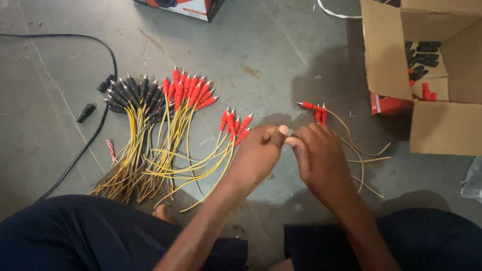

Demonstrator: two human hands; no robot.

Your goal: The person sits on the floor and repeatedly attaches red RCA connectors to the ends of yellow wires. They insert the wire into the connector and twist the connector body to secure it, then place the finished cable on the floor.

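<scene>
Head view, looking down: left hand and right hand meeting over the grey floor, fingertips touching at the centre. Left fingers pinched shut against the right fingers; something small possibly held between them, too hidden to name. Whether the right fingers truly grip anything: cannot tell.

Just beyond the right hand, a few red-tipped plugs on thin yellow leads, lying loose on the floor and trailing out past the right wrist. Just left of the left hand, a small fan of red-plug cables, yellow wires running back toward the knees. Further left, a larger bunch of red-plug cables, and beside it a bunch of black-plug cables, all with yellow wires gathered low.

At far left, a black cord curving across the floor, with a loose black plug near it. At upper right, an open cardboard box holding black and red plug shells. At top edge, part of a white and orange carton. Dark trouser legs along the bottom.
</scene>
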